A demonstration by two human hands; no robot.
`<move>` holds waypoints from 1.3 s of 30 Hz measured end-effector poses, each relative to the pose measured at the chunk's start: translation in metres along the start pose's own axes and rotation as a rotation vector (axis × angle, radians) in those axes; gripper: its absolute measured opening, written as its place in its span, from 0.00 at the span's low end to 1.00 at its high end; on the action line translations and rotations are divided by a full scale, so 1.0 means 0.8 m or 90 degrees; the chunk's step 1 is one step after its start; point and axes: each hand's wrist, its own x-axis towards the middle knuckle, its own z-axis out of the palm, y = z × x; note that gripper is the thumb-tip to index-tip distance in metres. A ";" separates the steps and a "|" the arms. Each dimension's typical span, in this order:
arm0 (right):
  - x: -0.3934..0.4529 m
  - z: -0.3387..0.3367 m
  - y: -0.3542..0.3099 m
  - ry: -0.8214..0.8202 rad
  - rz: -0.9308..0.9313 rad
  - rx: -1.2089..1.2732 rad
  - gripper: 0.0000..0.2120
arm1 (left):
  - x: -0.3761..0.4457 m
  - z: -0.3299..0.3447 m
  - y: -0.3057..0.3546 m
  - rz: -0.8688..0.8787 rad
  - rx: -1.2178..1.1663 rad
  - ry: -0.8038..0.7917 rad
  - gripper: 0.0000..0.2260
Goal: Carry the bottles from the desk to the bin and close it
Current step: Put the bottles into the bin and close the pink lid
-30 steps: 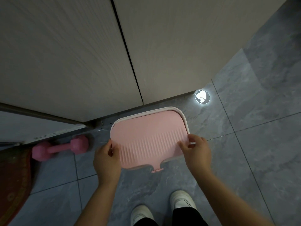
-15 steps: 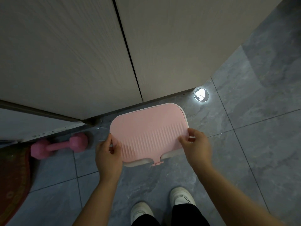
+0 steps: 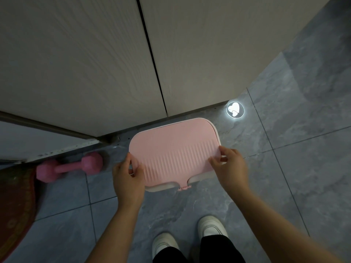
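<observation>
two hands, left hand (image 3: 129, 179) and right hand (image 3: 230, 166) gripping one pink lid (image 3: 174, 150)

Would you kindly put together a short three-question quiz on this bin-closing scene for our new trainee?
1. True or false: both hands hold the pink lid at its side edges.
2. What lies on the floor to the left of the bin? A) a bottle B) a pink dumbbell C) a shoe box
3. Fill in: the small lit disc on the floor shows a ____ shape.

Key
1. True: the left hand grips the left edge, the right hand the right edge.
2. B.
3. Heart.
</observation>
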 end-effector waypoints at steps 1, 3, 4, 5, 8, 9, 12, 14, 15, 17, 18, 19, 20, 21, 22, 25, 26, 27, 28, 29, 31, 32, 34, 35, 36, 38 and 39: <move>0.000 -0.001 0.000 -0.001 0.001 0.000 0.22 | 0.000 -0.001 0.000 0.002 -0.001 -0.003 0.22; 0.002 -0.002 0.001 -0.001 0.006 0.012 0.20 | 0.000 -0.001 -0.001 0.006 0.003 -0.007 0.22; 0.002 -0.003 0.001 -0.002 0.008 0.018 0.19 | 0.000 -0.001 -0.001 0.006 0.005 -0.008 0.22; 0.003 -0.003 0.001 -0.007 0.011 0.019 0.20 | 0.000 -0.002 -0.001 0.006 0.004 -0.010 0.23; 0.002 -0.001 0.001 -0.019 0.006 -0.002 0.22 | 0.000 -0.002 -0.002 0.019 0.007 -0.014 0.23; 0.001 -0.001 0.001 -0.020 0.003 -0.005 0.23 | 0.000 -0.002 -0.002 0.020 0.008 -0.016 0.23; 0.000 -0.003 0.005 -0.031 -0.012 -0.026 0.23 | 0.000 -0.002 -0.002 0.018 0.010 -0.028 0.24; -0.002 -0.004 0.006 -0.039 -0.026 -0.040 0.24 | -0.001 -0.001 -0.002 0.021 0.011 -0.033 0.25; -0.002 -0.004 0.006 -0.042 -0.030 -0.042 0.24 | -0.002 0.000 -0.003 0.023 0.008 -0.032 0.25; -0.003 -0.003 0.005 -0.046 -0.029 -0.045 0.24 | -0.004 0.000 -0.004 0.026 0.003 -0.029 0.25; -0.003 -0.004 0.005 -0.048 -0.026 -0.044 0.25 | -0.003 0.000 -0.005 0.026 0.001 -0.027 0.25; -0.002 -0.004 0.004 -0.050 -0.023 -0.039 0.25 | -0.003 -0.001 -0.005 0.026 -0.001 -0.027 0.25; -0.002 -0.004 0.003 -0.053 -0.022 -0.035 0.26 | -0.003 -0.001 -0.005 0.025 -0.004 -0.027 0.25; -0.001 -0.005 0.003 -0.058 -0.023 -0.034 0.28 | -0.002 -0.001 -0.006 0.025 -0.008 -0.027 0.25; -0.001 -0.005 0.003 -0.063 -0.025 -0.038 0.29 | -0.001 -0.001 -0.006 0.024 -0.011 -0.025 0.25; -0.002 -0.005 0.003 -0.073 -0.035 -0.056 0.32 | 0.000 0.000 -0.007 0.021 -0.017 -0.022 0.26; -0.002 -0.006 0.003 -0.075 -0.038 -0.060 0.33 | -0.001 0.001 -0.008 0.021 -0.017 -0.020 0.25; -0.002 -0.006 0.003 -0.078 -0.040 -0.061 0.33 | -0.001 0.001 -0.009 0.021 -0.016 -0.019 0.25; -0.002 -0.006 0.003 -0.079 -0.042 -0.061 0.33 | -0.001 0.001 -0.010 0.023 -0.017 -0.019 0.25; -0.002 -0.007 0.003 -0.078 -0.042 -0.060 0.33 | -0.001 0.001 -0.010 0.024 -0.018 -0.020 0.25; -0.003 -0.007 0.002 -0.074 -0.046 -0.061 0.33 | 0.000 0.000 -0.011 0.023 -0.021 -0.022 0.26; -0.003 -0.006 0.001 -0.072 -0.051 -0.067 0.33 | 0.000 0.000 -0.011 0.021 -0.020 -0.023 0.26; -0.004 -0.005 0.001 -0.071 -0.060 -0.081 0.34 | 0.000 0.002 -0.010 0.026 -0.010 -0.024 0.26; -0.004 -0.004 0.001 -0.072 -0.059 -0.081 0.34 | 0.000 0.003 -0.009 0.032 -0.003 -0.023 0.27; -0.004 -0.004 0.001 -0.071 -0.057 -0.077 0.34 | 0.000 0.004 -0.009 0.037 0.003 -0.021 0.27; -0.003 -0.003 0.001 -0.069 -0.050 -0.063 0.34 | -0.001 0.005 -0.010 0.036 0.010 -0.017 0.27; -0.003 -0.003 0.001 -0.071 -0.045 -0.054 0.34 | -0.001 0.005 -0.011 0.032 0.011 -0.014 0.27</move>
